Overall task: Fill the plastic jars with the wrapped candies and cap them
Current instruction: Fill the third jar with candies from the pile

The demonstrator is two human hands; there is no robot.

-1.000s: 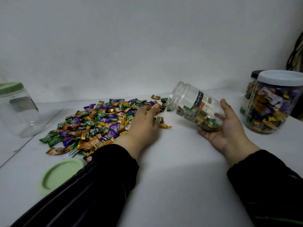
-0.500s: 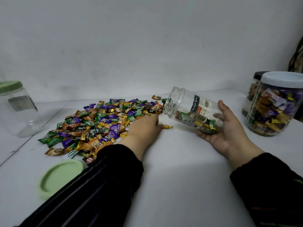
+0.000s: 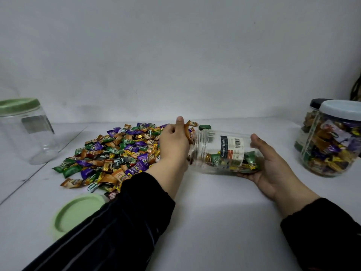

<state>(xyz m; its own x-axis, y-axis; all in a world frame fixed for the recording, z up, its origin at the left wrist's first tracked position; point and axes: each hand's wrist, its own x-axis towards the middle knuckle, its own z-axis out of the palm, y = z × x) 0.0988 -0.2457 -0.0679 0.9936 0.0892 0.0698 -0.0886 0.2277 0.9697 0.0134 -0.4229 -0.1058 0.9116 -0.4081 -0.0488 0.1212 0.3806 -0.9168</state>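
Note:
A heap of wrapped candies (image 3: 117, 155) in purple, green and orange lies on the white table (image 3: 214, 212). A clear plastic jar (image 3: 216, 147) with a label lies tilted on its side, its open mouth facing left, with several candies inside. My right hand (image 3: 273, 167) cups the jar from below at its base. My left hand (image 3: 173, 143) is at the jar's mouth and grips a few candies, an orange wrapper showing between its fingers. A loose green lid (image 3: 78, 214) lies face up near my left sleeve.
An empty clear jar (image 3: 27, 132) with a green cap stands at the far left. Two capped jars full of candies stand at the right, a white-capped one (image 3: 336, 139) in front of a black-capped one (image 3: 310, 118). A grey wall runs behind.
My left hand has lifted from the heap with candies and moved right to the jar's mouth. My right hand has lowered the jar's mouth to a flatter tilt.

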